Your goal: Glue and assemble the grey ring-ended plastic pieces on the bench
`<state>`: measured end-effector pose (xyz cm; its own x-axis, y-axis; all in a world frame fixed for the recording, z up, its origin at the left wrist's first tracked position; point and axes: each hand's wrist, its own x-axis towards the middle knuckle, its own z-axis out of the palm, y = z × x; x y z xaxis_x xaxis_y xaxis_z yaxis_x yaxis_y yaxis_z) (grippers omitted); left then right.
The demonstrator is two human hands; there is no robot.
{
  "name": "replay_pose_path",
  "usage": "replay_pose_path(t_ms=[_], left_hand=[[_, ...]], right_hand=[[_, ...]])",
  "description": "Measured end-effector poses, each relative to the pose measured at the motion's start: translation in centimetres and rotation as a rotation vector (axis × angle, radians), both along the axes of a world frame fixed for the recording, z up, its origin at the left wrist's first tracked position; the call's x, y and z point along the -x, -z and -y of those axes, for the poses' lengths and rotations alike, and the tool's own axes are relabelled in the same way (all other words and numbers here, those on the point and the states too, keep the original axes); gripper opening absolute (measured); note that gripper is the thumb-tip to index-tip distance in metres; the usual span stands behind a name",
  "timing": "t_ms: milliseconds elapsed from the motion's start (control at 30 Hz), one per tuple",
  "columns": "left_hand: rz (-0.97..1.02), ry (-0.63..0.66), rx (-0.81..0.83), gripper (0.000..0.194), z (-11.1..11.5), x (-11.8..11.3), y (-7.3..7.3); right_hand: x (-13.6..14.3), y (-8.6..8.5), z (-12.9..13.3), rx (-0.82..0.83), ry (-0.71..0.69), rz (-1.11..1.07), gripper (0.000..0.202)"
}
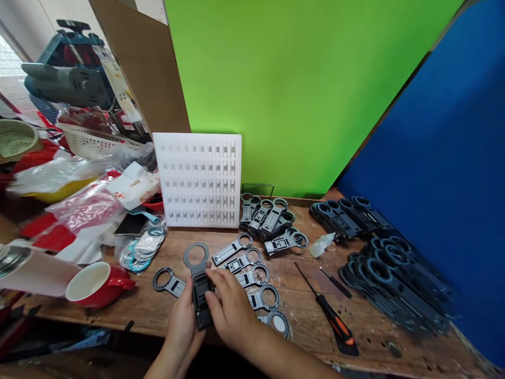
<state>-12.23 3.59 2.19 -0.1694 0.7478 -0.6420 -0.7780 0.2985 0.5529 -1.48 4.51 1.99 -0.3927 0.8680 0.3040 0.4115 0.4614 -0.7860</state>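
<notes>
A dark grey plastic part with a ring at its top end (200, 295) is held upright between both hands near the table's front edge. My left hand (182, 321) wraps its left side. From the right, my right hand (232, 310) closes on it, the fingers lying across its body and the thumb lower down. Beside my left hand lies a similar ringed part (175, 286). To the right of my hands, several ringed parts (260, 274) form a column on the wood, partly covered by my right hand.
A white slotted foam block (199, 179) stands against the green panel (300, 95). Stacks of dark ringed parts (386, 273) line the blue panel. An orange-black screwdriver (335, 321) and a smaller one (335, 281) lie at right. A red mug (97, 289) and pink bottle (43, 271) stand left.
</notes>
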Motion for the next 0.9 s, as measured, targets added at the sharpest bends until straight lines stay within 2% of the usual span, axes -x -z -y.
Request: replay_pose_path(t_ms=[133, 300, 400, 500, 600, 667, 767, 833, 900], left_hand=[[0.019, 0.048, -0.084, 0.037, 0.0, -0.1, -0.5], [0.018, 0.052, -0.011, 0.037, 0.1, -1.0, -0.9], [-0.079, 0.083, -0.013, 0.035, 0.2, -1.4, -0.5], [-0.292, 0.151, -0.039, 0.034, 0.4, -1.4, 0.6], [-0.51, 0.218, -0.084, 0.04, 0.1, -0.8, 1.6], [-0.558, 0.229, -0.084, 0.051, -0.4, 0.1, 2.0], [-0.533, 0.168, -0.009, 0.067, -1.4, 1.7, 1.9], [-0.53, 0.154, 0.012, 0.069, -1.8, 2.1, 1.8], [-0.547, 0.24, -0.028, 0.065, -1.6, 1.8, 1.7]], right_hand=[[-1.0, 0.2, -0.1, 0.03, 0.098, -0.115, 0.037], [-1.5, 0.1, -0.1, -0.085, 0.082, -0.036, 0.039], [-1.6, -0.3, 0.0, -0.152, 0.079, 0.058, 0.039], [-1.8, -0.7, 0.1, -0.142, 0.081, 0.08, 0.025], [-2.4, -1.2, 0.2, -0.051, 0.065, 0.058, 0.011], [-3.0, -1.3, 0.6, -0.002, 0.012, 0.068, 0.009], [-3.6, -1.0, 1.8, -0.044, -0.11, 0.067, 0.007], [-3.8, -0.6, 2.3, -0.104, -0.139, 0.034, 0.009], [-4.0, -0.1, 2.3, -0.142, -0.111, 0.021, 0.011]])
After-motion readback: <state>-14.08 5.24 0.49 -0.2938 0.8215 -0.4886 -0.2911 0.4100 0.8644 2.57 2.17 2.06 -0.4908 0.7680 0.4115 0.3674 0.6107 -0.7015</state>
